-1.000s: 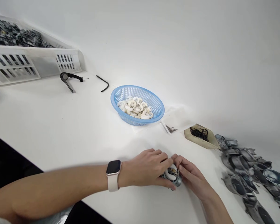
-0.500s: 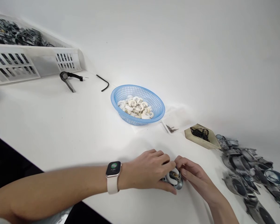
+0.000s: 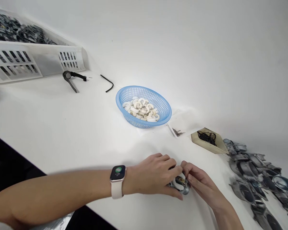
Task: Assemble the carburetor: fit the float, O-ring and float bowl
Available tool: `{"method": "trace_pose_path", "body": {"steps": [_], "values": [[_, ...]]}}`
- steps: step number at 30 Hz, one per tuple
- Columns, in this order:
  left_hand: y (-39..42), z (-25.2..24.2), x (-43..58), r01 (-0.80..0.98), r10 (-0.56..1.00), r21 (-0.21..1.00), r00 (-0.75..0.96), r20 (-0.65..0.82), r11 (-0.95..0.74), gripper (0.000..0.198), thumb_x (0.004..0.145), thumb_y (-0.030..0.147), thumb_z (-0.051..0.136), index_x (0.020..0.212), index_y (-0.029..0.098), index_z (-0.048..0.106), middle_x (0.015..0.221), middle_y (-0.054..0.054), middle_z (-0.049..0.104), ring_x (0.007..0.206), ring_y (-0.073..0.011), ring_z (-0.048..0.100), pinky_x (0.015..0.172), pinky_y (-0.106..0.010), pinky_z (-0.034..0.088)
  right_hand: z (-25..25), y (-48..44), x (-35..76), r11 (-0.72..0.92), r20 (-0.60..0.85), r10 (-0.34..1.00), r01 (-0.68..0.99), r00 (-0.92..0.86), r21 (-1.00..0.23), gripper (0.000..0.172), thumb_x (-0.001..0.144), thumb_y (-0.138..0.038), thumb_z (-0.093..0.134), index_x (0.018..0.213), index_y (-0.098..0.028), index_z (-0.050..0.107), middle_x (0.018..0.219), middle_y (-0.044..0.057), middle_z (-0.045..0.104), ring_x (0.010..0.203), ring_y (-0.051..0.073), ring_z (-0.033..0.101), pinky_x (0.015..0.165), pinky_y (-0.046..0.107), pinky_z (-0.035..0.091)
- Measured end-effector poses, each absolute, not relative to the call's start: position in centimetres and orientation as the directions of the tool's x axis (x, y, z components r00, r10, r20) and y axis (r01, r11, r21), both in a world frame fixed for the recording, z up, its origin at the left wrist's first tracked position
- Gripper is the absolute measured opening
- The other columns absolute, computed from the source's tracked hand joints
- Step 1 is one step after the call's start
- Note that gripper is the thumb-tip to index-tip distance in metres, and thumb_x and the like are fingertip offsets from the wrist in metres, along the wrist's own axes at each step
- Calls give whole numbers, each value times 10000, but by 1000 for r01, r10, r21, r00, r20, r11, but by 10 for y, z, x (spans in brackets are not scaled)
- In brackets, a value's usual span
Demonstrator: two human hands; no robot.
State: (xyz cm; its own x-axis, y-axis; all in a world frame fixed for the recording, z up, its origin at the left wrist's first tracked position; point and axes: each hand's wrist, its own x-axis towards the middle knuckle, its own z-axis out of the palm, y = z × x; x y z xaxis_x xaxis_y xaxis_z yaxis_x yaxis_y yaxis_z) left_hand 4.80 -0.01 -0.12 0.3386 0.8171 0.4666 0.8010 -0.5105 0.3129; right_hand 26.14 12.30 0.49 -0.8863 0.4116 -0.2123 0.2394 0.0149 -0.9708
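Note:
My left hand (image 3: 158, 177), with a watch (image 3: 117, 174) on its wrist, curls over a small grey metal housing (image 3: 186, 190) and grips it just above the white table. A white curved piece (image 3: 176, 184) sits in the housing, with yellowish strands inside its curve. My right hand (image 3: 199, 179) is at the housing's right side, thumb and forefinger pinched together at its upper edge. Whatever lies between those fingertips is too small or hidden to make out. Part of the housing is covered by the left fingers.
Beyond the hands stands a blue basket (image 3: 144, 88) of white C-shaped pieces. To its right are small metal pins (image 3: 178, 132), a beige tray (image 3: 201, 146) of black cords and several metal housings (image 3: 244, 167). At left lie a hex key (image 3: 109, 83), a black clamp-like tool (image 3: 70, 76) and a white crate (image 3: 48, 65).
The view has shifted slightly. Both hands stay at the housing in nearly the same pose, with only a slight movement of the right fingers.

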Motion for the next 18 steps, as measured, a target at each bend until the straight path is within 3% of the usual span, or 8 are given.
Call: {"method": "trace_pose_path", "body": {"steps": [9,14,18], "values": [[3,3,41,750,856,442,326,401,-492,551,898,689,580,1137,193,572,948,-50,660,859,-226,647,744,-337,479,-4,118,256,-74,-187,466,173,-865,-982,299,963,-504,589,862,-230,524,820,-9,378,693,151,349,628,274,322],[1,6,40,719,865,489,347,364,-494,537,891,646,633,1224,233,548,1042,-38,652,896,-216,656,775,-328,471,-1,119,255,-241,-203,519,86,-830,-967,266,993,-470,562,898,-229,500,755,-40,373,581,107,233,555,261,233],[4,2,41,740,888,502,305,343,-448,552,869,680,633,1184,232,564,1007,-33,652,873,-220,652,766,-333,462,5,122,257,-190,-127,593,15,-795,-982,225,1004,-426,560,911,-225,518,752,-40,397,579,100,279,577,275,244]]}}
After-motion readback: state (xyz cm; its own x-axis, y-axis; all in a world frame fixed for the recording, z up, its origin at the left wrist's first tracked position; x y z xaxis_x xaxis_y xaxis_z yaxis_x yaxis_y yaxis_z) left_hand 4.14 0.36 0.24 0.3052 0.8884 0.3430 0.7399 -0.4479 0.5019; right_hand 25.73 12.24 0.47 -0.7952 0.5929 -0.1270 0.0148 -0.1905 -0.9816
